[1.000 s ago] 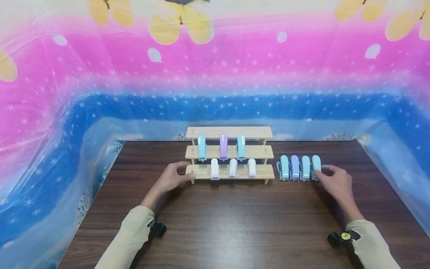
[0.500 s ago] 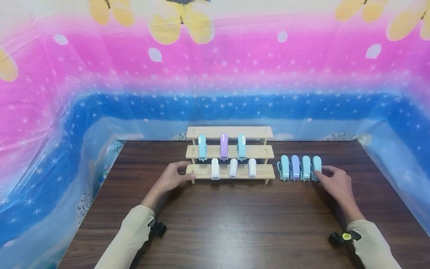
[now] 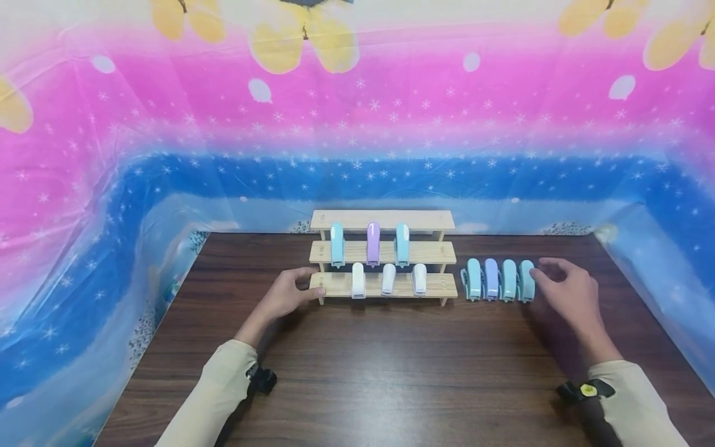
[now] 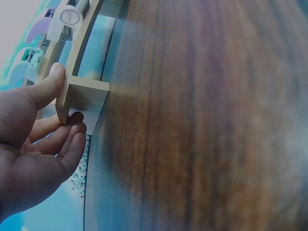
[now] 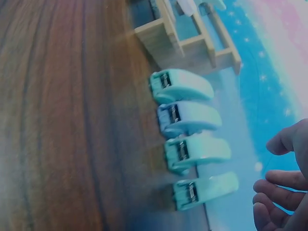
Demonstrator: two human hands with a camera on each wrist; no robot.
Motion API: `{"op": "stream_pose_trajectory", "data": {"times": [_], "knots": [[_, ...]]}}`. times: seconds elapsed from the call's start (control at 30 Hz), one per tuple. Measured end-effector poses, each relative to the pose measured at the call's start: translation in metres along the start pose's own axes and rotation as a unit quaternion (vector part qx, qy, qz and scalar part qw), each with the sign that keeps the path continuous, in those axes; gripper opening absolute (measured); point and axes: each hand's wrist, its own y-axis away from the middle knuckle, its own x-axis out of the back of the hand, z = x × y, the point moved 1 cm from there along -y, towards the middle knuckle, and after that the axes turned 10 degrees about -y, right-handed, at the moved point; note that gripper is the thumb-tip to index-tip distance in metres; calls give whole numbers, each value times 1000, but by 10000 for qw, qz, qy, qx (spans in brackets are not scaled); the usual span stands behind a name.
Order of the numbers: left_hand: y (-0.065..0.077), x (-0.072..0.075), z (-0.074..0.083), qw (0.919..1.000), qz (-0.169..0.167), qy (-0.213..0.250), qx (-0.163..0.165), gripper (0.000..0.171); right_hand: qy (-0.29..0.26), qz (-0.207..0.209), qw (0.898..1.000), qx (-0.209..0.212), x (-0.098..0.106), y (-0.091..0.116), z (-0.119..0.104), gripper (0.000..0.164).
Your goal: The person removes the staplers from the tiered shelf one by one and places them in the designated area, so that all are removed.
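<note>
A three-tier wooden display stand (image 3: 382, 220) is at the back of the table. Its left end is gripped by my left hand (image 3: 283, 297), with the thumb on the lower shelf and the fingers curled beneath in the left wrist view. Right of the stand is a side-by-side row of small staplers: mint ones and one periwinkle stapler (image 3: 490, 279). My right hand (image 3: 575, 298) is beside the outermost mint stapler (image 3: 526, 280); the right wrist view shows a gap between it and the loosely bent fingers, which hold nothing.
On the middle shelf stand two mint staplers and a purple stapler (image 3: 372, 243). Three white staplers, one of them a white stapler (image 3: 357, 280), line the bottom shelf. A patterned cloth (image 3: 357, 112) rises behind the brown table (image 3: 380, 366).
My right hand has let go of the outermost mint stapler and drawn slightly right, its fingers spreading. The left hand keeps its grip on the stand.
</note>
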Motion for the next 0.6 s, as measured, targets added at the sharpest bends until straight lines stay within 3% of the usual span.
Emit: {"op": "stream_pose_trajectory", "data": {"times": [0.6], "knots": [[-1, -1, 0, 10000, -15, 35, 34, 58, -460, -510, 9964, 497, -13, 6, -53, 56]]}}
